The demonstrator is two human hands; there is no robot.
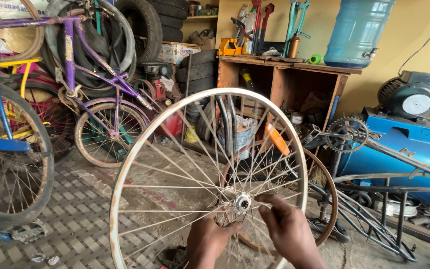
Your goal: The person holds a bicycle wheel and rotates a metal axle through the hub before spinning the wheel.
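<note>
A bare silver bicycle wheel rim (pixel 125 164) with thin spokes stands upright in front of me, an orange reflector (pixel 277 139) clipped among its spokes. My left hand (pixel 207 242) grips the spokes just below the hub (pixel 242 202). My right hand (pixel 287 231) pinches spokes right of the hub, fingers bent around them. Behind this wheel stands a second, rusty brown rim (pixel 325 192), partly hidden.
A blue bicycle (pixel 6 144) stands at left, a purple bicycle (pixel 100 99) leans against stacked tyres (pixel 148 25). A wooden bench (pixel 294 67) holds tools and a large blue water bottle (pixel 357 30). A blue compressor (pixel 414 144) and a grey bike frame with chainring (pixel 347 134) sit at right.
</note>
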